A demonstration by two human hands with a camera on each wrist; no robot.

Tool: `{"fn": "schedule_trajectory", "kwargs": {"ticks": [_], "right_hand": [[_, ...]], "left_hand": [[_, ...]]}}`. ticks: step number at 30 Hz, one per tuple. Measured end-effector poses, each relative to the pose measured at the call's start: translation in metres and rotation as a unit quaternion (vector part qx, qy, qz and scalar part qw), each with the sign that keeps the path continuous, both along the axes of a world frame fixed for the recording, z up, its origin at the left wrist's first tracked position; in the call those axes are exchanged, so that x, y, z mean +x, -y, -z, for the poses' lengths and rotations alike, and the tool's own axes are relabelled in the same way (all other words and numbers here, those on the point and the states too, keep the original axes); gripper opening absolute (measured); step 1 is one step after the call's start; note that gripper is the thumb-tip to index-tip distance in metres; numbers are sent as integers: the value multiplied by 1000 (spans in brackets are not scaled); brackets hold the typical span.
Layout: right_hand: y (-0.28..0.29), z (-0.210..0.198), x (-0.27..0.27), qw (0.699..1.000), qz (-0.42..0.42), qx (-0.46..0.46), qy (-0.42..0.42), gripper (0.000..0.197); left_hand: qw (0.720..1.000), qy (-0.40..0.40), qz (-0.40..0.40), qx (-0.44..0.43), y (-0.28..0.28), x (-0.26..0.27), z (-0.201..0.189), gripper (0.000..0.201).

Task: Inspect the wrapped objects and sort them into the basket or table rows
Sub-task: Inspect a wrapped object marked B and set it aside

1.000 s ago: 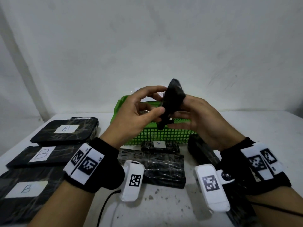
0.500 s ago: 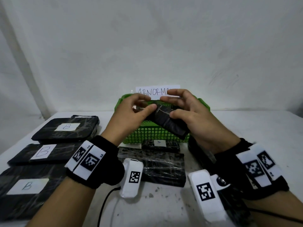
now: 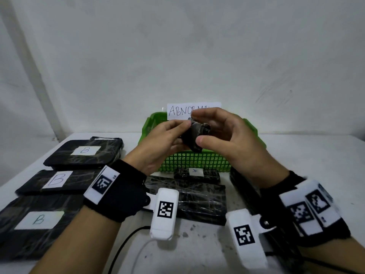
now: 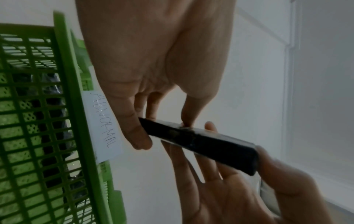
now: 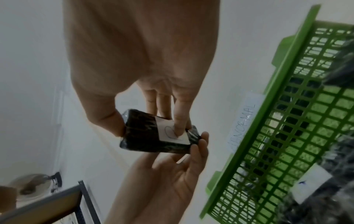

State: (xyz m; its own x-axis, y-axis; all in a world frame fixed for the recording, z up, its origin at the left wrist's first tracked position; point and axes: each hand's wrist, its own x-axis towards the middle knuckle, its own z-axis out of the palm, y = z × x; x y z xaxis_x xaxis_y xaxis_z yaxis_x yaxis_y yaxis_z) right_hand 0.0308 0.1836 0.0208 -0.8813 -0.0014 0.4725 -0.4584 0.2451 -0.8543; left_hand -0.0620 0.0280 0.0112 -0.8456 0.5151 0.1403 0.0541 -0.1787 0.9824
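Both hands hold a small black wrapped block (image 3: 194,136) in the air over the green basket (image 3: 197,161). My left hand (image 3: 177,133) pinches its left end between thumb and fingers. My right hand (image 3: 205,129) grips the other end, index finger on top and thumb below. In the left wrist view the block (image 4: 199,142) shows edge-on. In the right wrist view the block (image 5: 145,133) carries a white label (image 5: 168,131) whose letter is partly hidden under my finger. Dark wrapped objects lie inside the basket (image 5: 283,136).
A paper sign reading ABNORMAL (image 3: 181,110) stands at the basket's back rim. Three flat black packages marked B (image 3: 85,153) lie in a row on the left. In front of the basket lie a small block marked A (image 3: 196,172) and a larger wrapped block (image 3: 197,200).
The block stood upright between my hands a second ago. Both hands have turned it over and lowered it slightly toward the basket, which uncovers the sign.
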Motion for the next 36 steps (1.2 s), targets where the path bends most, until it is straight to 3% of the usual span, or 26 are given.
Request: {"fn": "schedule_trajectory", "kwargs": {"ticks": [5, 11, 15, 21, 26, 31, 36], "right_hand": [[9, -1, 1, 1000, 6, 7, -24, 35], [9, 2, -5, 1000, -9, 12, 7, 65], [4, 3, -5, 998, -32, 32, 51, 78], [-11, 4, -11, 988, 34, -17, 150, 63], [-12, 7, -14, 990, 37, -29, 134, 21], [-13, 10, -15, 991, 54, 5, 126, 39], [-16, 8, -11, 992, 59, 32, 108, 44]], "left_hand": [[999, 15, 21, 31, 7, 2, -2, 49], [999, -9, 34, -16, 7, 6, -6, 51], [1000, -2, 15, 20, 8, 8, -10, 54], [994, -104, -18, 6, 8, 10, -13, 44], [989, -149, -12, -3, 5, 16, -14, 40], [982, -185, 31, -16, 3, 20, -14, 44], [971, -238, -27, -21, 2, 19, -13, 55]]}}
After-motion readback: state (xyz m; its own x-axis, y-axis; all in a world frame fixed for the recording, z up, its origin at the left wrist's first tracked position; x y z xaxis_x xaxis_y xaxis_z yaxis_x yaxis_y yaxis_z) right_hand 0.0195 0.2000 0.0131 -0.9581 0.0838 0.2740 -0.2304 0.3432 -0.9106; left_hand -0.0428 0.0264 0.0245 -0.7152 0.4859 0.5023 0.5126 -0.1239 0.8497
